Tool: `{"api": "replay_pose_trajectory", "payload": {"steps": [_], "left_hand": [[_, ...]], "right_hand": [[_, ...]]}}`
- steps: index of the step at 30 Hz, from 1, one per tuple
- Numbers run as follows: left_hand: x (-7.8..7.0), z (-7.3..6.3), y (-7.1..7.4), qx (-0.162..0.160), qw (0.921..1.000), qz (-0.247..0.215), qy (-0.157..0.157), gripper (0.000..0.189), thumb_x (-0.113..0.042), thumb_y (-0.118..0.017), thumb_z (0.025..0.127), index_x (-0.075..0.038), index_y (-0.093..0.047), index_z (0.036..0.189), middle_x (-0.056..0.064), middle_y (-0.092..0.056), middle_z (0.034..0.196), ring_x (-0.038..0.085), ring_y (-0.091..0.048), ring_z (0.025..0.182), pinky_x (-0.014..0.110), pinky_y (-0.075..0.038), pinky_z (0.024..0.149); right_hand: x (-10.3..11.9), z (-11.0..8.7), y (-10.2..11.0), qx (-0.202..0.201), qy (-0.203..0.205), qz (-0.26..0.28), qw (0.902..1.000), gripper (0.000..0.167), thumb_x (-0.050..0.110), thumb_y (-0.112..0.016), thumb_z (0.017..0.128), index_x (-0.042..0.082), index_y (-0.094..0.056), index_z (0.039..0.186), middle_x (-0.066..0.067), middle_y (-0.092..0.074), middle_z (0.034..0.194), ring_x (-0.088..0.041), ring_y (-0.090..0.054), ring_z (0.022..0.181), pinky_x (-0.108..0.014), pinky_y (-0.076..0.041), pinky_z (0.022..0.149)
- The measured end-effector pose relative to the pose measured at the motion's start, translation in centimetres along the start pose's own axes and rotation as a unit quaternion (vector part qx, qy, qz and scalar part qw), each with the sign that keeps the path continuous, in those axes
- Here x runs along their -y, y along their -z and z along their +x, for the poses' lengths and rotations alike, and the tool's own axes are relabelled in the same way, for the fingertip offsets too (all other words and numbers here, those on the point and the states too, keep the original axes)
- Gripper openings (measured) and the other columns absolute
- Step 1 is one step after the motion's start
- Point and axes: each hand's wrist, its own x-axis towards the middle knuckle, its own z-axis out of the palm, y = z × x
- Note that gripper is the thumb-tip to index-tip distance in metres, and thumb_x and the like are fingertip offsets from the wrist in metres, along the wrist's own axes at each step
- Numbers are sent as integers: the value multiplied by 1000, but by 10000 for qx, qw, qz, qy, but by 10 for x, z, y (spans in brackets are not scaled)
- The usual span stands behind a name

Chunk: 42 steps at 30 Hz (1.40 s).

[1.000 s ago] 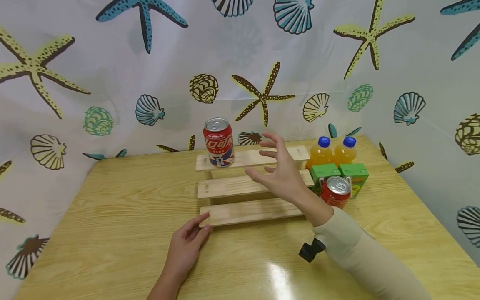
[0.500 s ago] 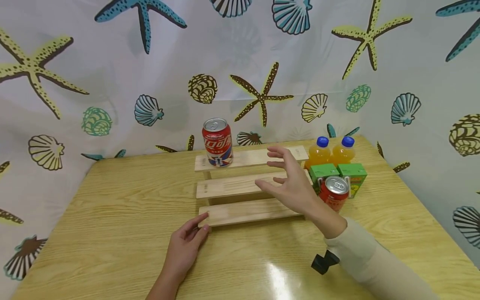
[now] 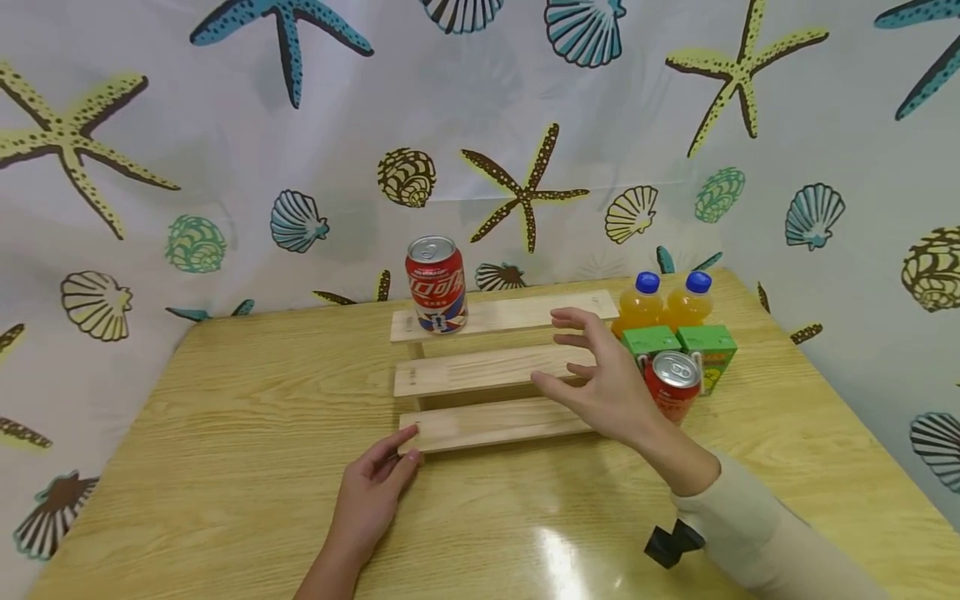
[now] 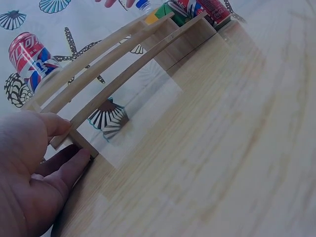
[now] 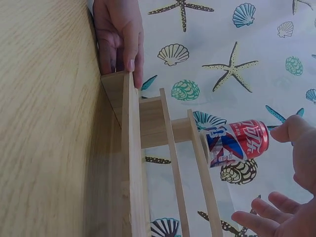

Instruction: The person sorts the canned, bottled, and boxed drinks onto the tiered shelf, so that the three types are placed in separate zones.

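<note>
A three-step wooden rack (image 3: 487,367) stands on the table. My left hand (image 3: 367,496) grips the left front end of its lowest step, a finger on top and the thumb at the front. On the left end of the top step a red cola can (image 3: 437,287) stands upright. My right hand (image 3: 600,383) hovers over the right part of the rack, fingers spread in a loose curve and holding nothing. The right wrist view shows the thumb and fingers apart, to the right of the cola can (image 5: 238,142).
Beside the rack's right end stand two orange juice bottles (image 3: 641,308) with blue caps. Two green drink cartons (image 3: 707,346) are before them, and a second red can (image 3: 672,383) is in front. A shell-patterned cloth (image 3: 337,125) hangs behind the table (image 3: 262,417).
My right hand has moved away from the can on the top step, to the right and toward me. The left hand keeps its place on the rack.
</note>
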Motion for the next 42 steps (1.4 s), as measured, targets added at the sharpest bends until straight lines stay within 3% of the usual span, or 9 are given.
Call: {"api": "replay_pose_trajectory", "payload": {"steps": [15,28,34,39,42], "left_hand": [[0,-1,-1,-56,10000,60,34,38,-11,-65,98,-16,-63,135,4,-54,143,4,-66,106,13,-56,89],[-1,-1,1,-59,10000,22,2,38,-10,-64,98,-14,-62,136,5,-55,141,4,-67,105,13,-56,89],[-1,-2,1,-23,9999,140,-14,37,-15,-65,99,-18,-63,135,1,-53,145,2,-63,112,11,-54,91],[-1,-2,0,-35,9997,235,-14,37,-19,-66,98,-20,-64,135,1,-52,145,1,-61,114,10,-53,92],[-1,-2,0,-49,9998,211,-15,36,-18,-66,98,-19,-64,134,1,-53,144,1,-62,112,11,-54,90]], "right_hand": [[-16,-29,15,-365,-137,-15,9992,65,14,-80,85,13,-48,142,-7,-53,143,-32,-57,126,-51,-59,94],[-20,-47,27,-477,-43,-469,9977,64,14,-80,86,12,-49,141,-6,-54,142,-28,-57,126,-50,-59,93],[-23,-58,34,-615,-44,-636,9961,62,14,-80,86,9,-50,140,-8,-56,139,-29,-56,126,-50,-60,90],[-27,-66,41,-920,97,-825,9923,57,9,-80,85,6,-54,135,-8,-58,130,-24,-59,117,-39,-63,84],[-31,-69,45,-1082,332,-921,9893,56,3,-81,82,4,-56,132,-7,-60,126,-12,-61,112,-27,-63,80]]}}
